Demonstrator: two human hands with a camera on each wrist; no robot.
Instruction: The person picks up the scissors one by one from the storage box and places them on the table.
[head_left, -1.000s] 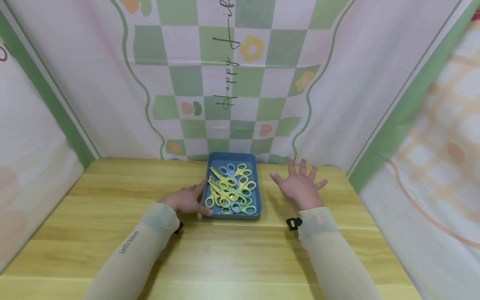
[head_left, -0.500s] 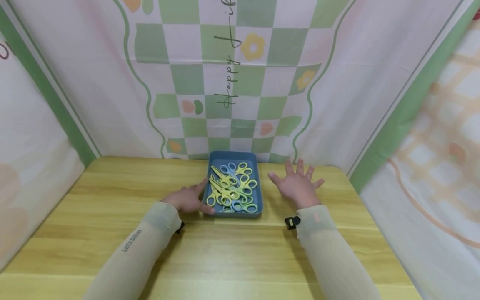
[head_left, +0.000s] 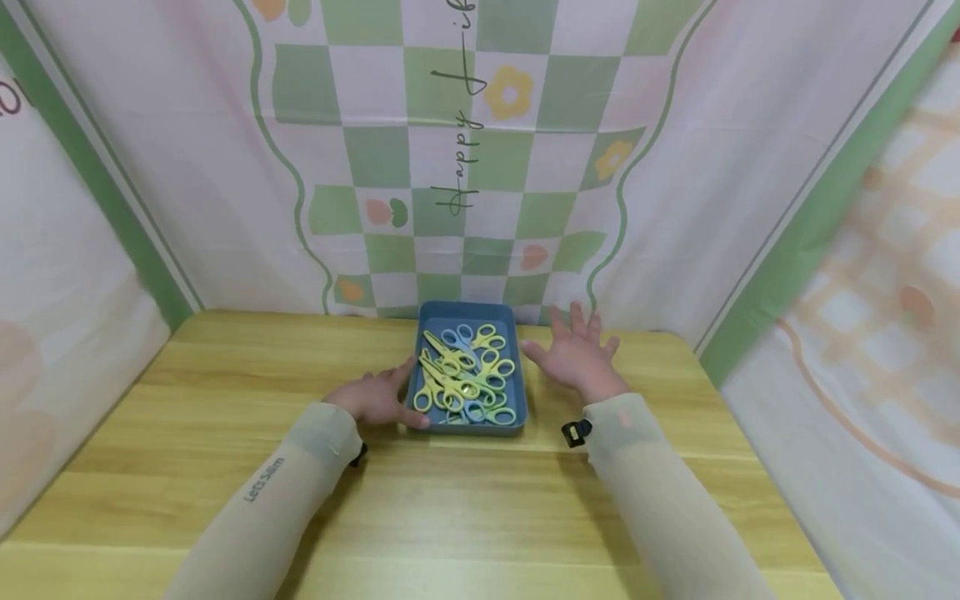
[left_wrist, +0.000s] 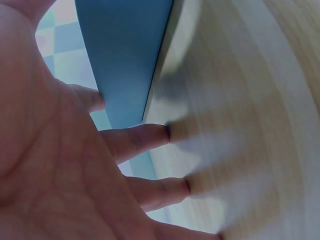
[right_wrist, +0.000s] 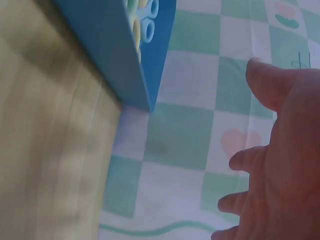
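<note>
Got left hand (head_left: 372, 400) kinda spread against a blue tray (head_left: 467, 312) of scissors (head_left: 450, 386), plus right hand (head_left: 581, 360) splayed just beside it.

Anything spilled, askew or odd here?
Nothing spilled in view: the scissors lie jumbled but inside the blue tray. One oddity: lettering runs sideways up the checked backdrop, as though hung turned.

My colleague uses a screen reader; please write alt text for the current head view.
A blue tray of yellow, blue and green scissors sits on a wooden table. A left hand touches the tray's left side, and a spread right hand is held just apart from its right side. A checkered cloth hangs behind.
</note>
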